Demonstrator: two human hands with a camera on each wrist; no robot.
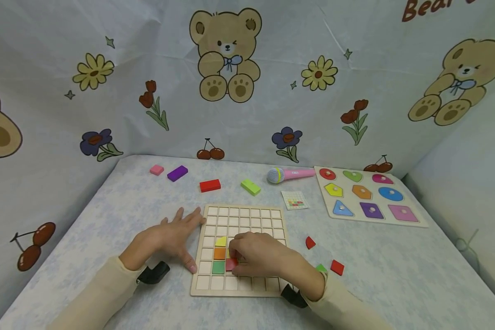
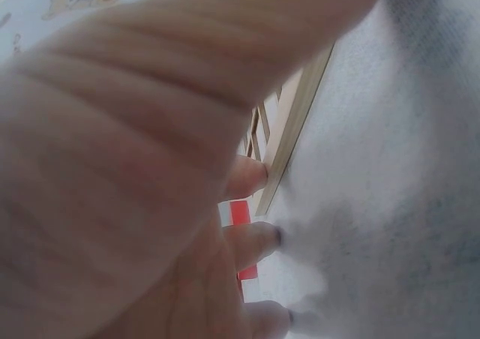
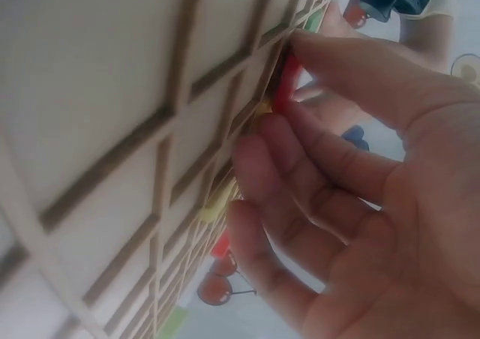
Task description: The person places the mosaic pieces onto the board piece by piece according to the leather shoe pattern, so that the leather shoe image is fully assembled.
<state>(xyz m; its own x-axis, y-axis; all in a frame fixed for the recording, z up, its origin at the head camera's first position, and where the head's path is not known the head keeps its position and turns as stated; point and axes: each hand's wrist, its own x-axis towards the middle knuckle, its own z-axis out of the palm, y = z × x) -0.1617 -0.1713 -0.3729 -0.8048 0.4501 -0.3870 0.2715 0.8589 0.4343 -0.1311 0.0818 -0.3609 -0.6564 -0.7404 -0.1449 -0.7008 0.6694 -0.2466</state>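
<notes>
A wooden grid board (image 1: 242,211) lies flat on the table, its cells framed by thin raised strips. My right hand (image 1: 264,254) is over its lower middle and pinches a red square tile (image 3: 287,82) between thumb and index finger, at a cell beside a green tile (image 1: 218,267). Above the green tile sit an orange tile (image 1: 220,253) and a yellow tile with a slanted corner (image 1: 221,241). More yellow shows partly hidden under my right fingers. With fingers spread, my left hand (image 1: 171,238) rests at the board's left edge, thumb and fingertips against it.
Right of the board lie a red wedge (image 1: 310,242), a red square (image 1: 337,267) and a partly hidden green piece (image 1: 321,268). Behind it are several coloured blocks, including a red block (image 1: 210,185), a pattern card (image 1: 295,200), a pink toy microphone (image 1: 290,174) and a shape puzzle (image 1: 371,197).
</notes>
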